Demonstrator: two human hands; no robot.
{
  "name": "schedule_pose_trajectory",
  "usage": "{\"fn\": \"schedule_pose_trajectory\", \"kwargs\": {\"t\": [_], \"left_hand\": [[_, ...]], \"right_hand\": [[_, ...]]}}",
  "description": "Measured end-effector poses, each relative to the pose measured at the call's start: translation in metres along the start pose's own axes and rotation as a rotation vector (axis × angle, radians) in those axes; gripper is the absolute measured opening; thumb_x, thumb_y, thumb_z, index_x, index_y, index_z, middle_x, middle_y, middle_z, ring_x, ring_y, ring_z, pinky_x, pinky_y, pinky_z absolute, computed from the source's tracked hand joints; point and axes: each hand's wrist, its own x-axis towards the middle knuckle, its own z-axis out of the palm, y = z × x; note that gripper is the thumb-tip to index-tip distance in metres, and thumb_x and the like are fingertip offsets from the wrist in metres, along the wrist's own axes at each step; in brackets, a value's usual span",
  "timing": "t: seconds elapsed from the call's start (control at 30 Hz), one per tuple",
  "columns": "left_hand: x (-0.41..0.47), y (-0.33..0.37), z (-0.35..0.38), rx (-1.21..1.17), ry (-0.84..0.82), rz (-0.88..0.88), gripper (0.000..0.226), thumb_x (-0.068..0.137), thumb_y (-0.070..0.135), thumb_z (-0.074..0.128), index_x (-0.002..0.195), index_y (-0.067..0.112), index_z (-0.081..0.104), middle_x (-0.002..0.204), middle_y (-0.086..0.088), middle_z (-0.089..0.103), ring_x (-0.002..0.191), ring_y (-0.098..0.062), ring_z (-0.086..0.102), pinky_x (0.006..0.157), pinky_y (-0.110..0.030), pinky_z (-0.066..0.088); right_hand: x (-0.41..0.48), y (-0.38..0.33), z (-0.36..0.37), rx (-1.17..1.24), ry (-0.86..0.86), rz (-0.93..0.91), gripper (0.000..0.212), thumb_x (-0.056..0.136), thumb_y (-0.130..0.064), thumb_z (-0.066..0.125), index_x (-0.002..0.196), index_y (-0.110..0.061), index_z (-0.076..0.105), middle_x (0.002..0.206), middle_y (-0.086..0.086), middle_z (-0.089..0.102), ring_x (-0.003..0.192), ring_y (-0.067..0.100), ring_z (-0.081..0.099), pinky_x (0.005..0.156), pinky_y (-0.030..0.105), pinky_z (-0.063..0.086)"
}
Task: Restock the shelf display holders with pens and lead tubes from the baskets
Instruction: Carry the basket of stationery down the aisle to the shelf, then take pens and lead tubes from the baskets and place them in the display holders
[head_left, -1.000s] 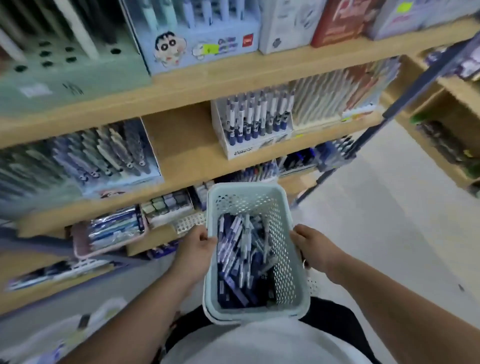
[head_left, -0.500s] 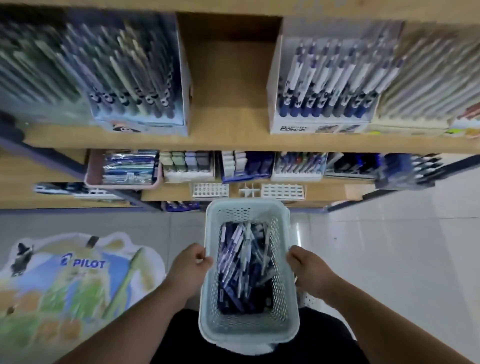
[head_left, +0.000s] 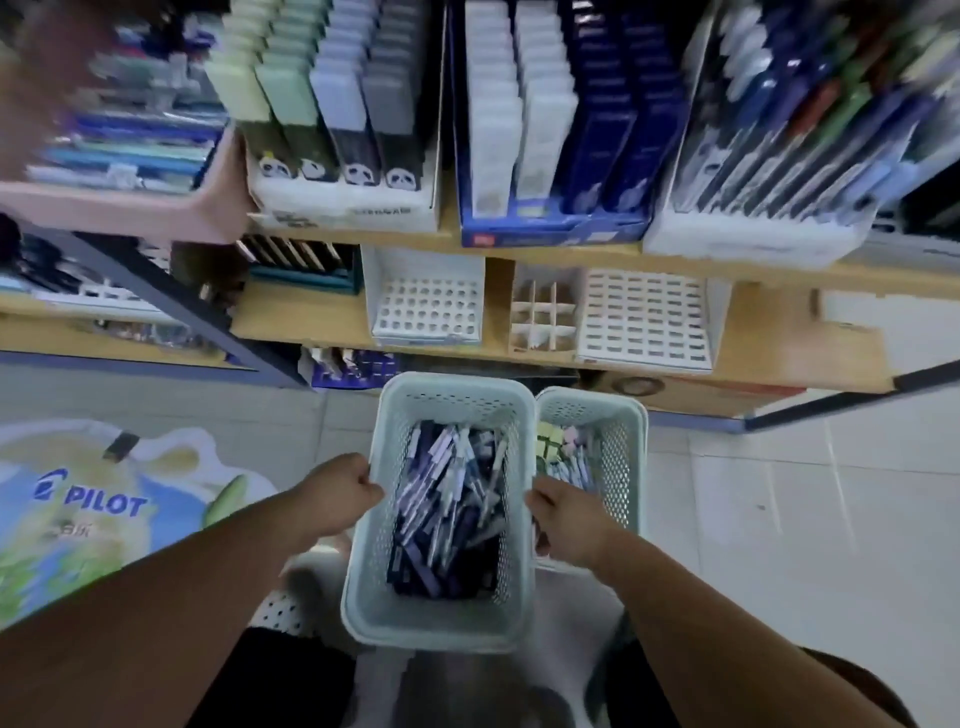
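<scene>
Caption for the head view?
Left hand and right hand grip a basket of pens by its side rims before empty display holders.

Soft, even indoor light fills the wide-angle view, leaving only faint shadows beneath the shelf board. Motion blur smears the packets at upper left and the pens at upper right; the basket at centre looks sharper. Straight edges bow toward the corners.

A stationery shop: wooden shelves stacked with boxed pens, Pilot floor sticker.

The pen basket has dropped low, beside a second basket now in view.
</scene>
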Motion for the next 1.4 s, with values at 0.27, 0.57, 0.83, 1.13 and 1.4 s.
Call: {"fn": "schedule_pose_trajectory", "kwargs": {"t": [0.27, 0.57, 0.83, 1.13, 1.4], "left_hand": [[0.093, -0.038, 0.035, -0.078, 0.042, -0.031, 0.013, 0.095, 0.013, 0.060, 0.085, 0.014, 0.053, 0.089, -0.013, 0.056, 0.075, -0.029, 0.061, 0.042, -0.031, 0.053], [0.120, -0.045, 0.053, -0.023, 0.061, -0.040, 0.013, 0.098, 0.008, 0.055, 0.111, 0.007, 0.052, 0.107, -0.018, 0.055, 0.090, -0.036, 0.065, 0.054, -0.045, 0.061], [0.168, -0.076, 0.048, -0.015, 0.073, 0.031, 0.014, 0.100, 0.017, 0.058, 0.097, 0.011, 0.046, 0.096, -0.010, 0.051, 0.073, -0.025, 0.059, 0.044, -0.031, 0.053], [0.198, -0.127, 0.054, -0.356, -0.016, 0.162, 0.019, 0.093, 0.017, 0.070, 0.085, 0.013, 0.054, 0.085, -0.022, 0.064, 0.070, -0.028, 0.060, 0.060, -0.036, 0.057], [0.203, -0.151, 0.051, -0.655, -0.169, 0.123, 0.025, 0.082, 0.026, 0.083, 0.088, 0.008, 0.067, 0.088, -0.017, 0.068, 0.072, -0.030, 0.061, 0.069, -0.042, 0.061]], "right_hand": [[0.093, 0.036, 0.038, 0.034, -0.039, -0.037, 0.025, 0.105, -0.017, 0.050, 0.081, -0.013, 0.044, 0.069, 0.008, 0.046, 0.055, 0.017, 0.044, 0.042, 0.021, 0.038], [0.104, 0.053, 0.067, 0.023, 0.108, -0.038, 0.015, 0.091, 0.002, 0.059, 0.087, -0.011, 0.054, 0.086, 0.017, 0.057, 0.074, 0.027, 0.058, 0.069, 0.042, 0.052], [0.152, 0.050, 0.111, 0.048, 0.189, -0.013, 0.015, 0.094, -0.008, 0.058, 0.090, -0.019, 0.050, 0.092, 0.001, 0.059, 0.081, 0.016, 0.059, 0.065, 0.024, 0.041], [0.173, 0.047, 0.141, 0.084, 0.420, 0.048, 0.024, 0.094, -0.005, 0.058, 0.114, -0.016, 0.050, 0.110, 0.006, 0.058, 0.085, 0.014, 0.056, 0.075, 0.028, 0.048], [0.202, 0.002, 0.192, -0.058, 0.410, -0.188, 0.063, 0.098, -0.038, 0.062, 0.152, -0.017, 0.037, 0.149, 0.005, 0.036, 0.136, 0.024, 0.042, 0.114, 0.033, 0.037]]}}
